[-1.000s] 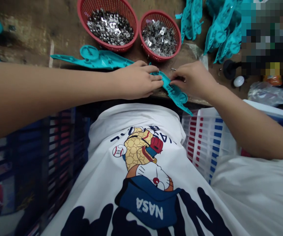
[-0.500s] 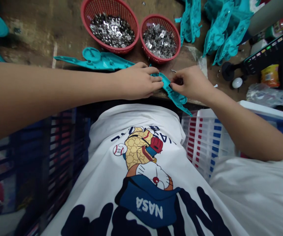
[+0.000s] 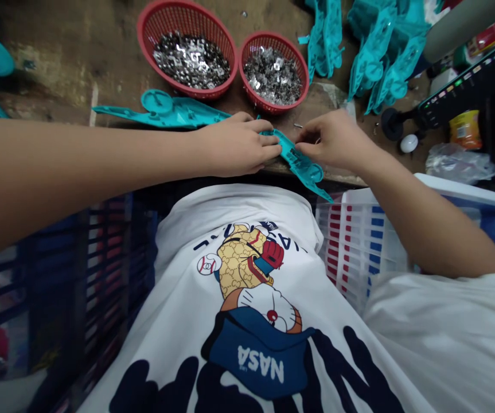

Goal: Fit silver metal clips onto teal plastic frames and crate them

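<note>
At the table's near edge, a long teal plastic part (image 3: pixel 301 163) lies at a slant, its lower tip jutting past the edge. My left hand (image 3: pixel 241 143) rests over its upper end, fingers curled on it and holding it down. My right hand (image 3: pixel 339 137) is at the part's right side, thumb and forefinger pinched together against its surface. Whatever sits between those fingertips is too small or hidden to make out. A second teal plastic part (image 3: pixel 182 112) lies just behind my left wrist, partly covered by the hand.
Two red baskets of small metal clips, a larger one (image 3: pixel 144 49) and a smaller one (image 3: pixel 302 94), stand behind my hands. More teal parts (image 3: pixel 363 74) are heaped at the back right. A white crate (image 3: pixel 354 198) stands below on the right, near a plastic bag (image 3: pixel 460 163).
The whole view has shifted slightly. Both hands keep nearly the same place on the teal part, with the right fingertips still pinched at its side.
</note>
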`<state>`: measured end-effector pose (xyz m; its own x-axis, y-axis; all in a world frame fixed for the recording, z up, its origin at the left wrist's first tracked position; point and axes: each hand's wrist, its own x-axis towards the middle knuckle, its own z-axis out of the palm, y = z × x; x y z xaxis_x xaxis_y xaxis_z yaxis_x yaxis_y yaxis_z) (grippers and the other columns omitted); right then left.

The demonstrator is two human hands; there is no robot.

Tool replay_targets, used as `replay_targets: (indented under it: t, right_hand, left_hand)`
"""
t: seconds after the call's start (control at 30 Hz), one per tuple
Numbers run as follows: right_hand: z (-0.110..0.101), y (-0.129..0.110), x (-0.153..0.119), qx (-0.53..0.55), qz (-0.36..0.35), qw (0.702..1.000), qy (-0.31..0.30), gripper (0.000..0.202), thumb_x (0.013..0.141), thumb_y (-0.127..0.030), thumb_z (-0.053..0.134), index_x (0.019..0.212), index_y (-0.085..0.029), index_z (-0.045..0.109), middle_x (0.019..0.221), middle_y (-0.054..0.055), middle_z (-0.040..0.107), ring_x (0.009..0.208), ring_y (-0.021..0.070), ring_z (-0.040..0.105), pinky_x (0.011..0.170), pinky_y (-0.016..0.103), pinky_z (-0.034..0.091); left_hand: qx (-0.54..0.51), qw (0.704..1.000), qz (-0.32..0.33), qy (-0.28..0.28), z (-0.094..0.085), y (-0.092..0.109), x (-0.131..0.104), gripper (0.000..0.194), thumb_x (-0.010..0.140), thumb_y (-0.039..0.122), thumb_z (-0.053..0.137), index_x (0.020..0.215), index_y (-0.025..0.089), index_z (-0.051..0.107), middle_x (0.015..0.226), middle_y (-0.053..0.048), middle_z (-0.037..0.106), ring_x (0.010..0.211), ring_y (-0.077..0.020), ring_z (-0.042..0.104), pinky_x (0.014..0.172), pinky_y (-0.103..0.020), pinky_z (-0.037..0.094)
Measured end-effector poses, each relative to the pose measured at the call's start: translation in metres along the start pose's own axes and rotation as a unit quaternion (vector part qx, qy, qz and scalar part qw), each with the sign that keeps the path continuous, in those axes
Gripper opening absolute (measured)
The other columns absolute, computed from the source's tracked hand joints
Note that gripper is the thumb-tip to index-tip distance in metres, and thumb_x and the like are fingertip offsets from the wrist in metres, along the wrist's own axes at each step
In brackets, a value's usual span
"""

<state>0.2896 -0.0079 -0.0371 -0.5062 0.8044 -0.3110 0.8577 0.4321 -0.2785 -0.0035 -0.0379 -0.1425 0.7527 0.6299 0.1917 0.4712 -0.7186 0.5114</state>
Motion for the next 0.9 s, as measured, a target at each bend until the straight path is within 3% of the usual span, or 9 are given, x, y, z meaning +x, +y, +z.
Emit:
replay_targets:
  t: [0.2,0.37,0.57,0.73,0.9]
  right_hand:
    - [0.012,-0.006,0.004,-0.024,-0.003,1.000,0.012,0.026,0.102,-0.042,0.082,0.112,-0.026,0.100,0.108,0.014,0.096,0.106,0.0443,0.090,0.094,0.053,0.068]
    - [0.015,-0.011,0.004,-0.034,-0.012,0.999,0.035,0.033,0.107,-0.050,0.084,0.121,-0.026,0.101,0.102,0.017,0.094,0.107,0.0469,0.088,0.097,0.056,0.070]
    - [0.012,-0.035,0.002,-0.104,0.070,0.992,-0.002,0.035,0.114,-0.052,0.081,0.123,-0.022,0.097,0.117,0.020,0.094,0.123,0.0494,0.087,0.102,0.052,0.068]
    - [-0.007,-0.049,-0.002,-0.105,0.096,0.990,-0.015,0.028,0.116,-0.035,0.076,0.129,-0.023,0.097,0.134,0.019,0.094,0.131,0.0461,0.086,0.111,0.051,0.066]
    - [-0.037,-0.024,-0.004,-0.137,0.136,0.981,0.027,0.048,0.125,-0.015,0.063,0.163,-0.007,0.091,0.160,0.028,0.088,0.156,0.0455,0.081,0.130,0.056,0.064]
  left_hand:
    - [0.006,1.000,0.006,0.003,-0.004,0.001,-0.001,0.040,0.112,0.049,0.075,0.146,0.035,0.092,0.162,-0.009,0.091,0.174,-0.0454,0.069,0.148,-0.076,0.052]
    - [0.029,0.999,0.025,0.001,-0.005,0.000,-0.001,0.039,0.113,0.045,0.077,0.147,0.035,0.092,0.163,-0.011,0.090,0.173,-0.0454,0.069,0.145,-0.073,0.055]
    - [0.062,0.997,0.037,-0.014,-0.008,0.001,-0.001,0.039,0.117,0.041,0.071,0.149,0.030,0.090,0.161,-0.013,0.090,0.172,-0.0465,0.069,0.139,-0.074,0.058]
    - [0.093,0.995,0.022,-0.019,-0.007,0.003,0.001,0.036,0.118,0.043,0.071,0.145,0.031,0.091,0.154,-0.013,0.090,0.166,-0.0465,0.071,0.134,-0.072,0.060]
    - [0.125,0.992,-0.018,0.003,-0.013,0.011,-0.003,0.037,0.118,0.053,0.075,0.139,0.028,0.092,0.133,-0.016,0.089,0.152,-0.0485,0.076,0.124,-0.069,0.063]
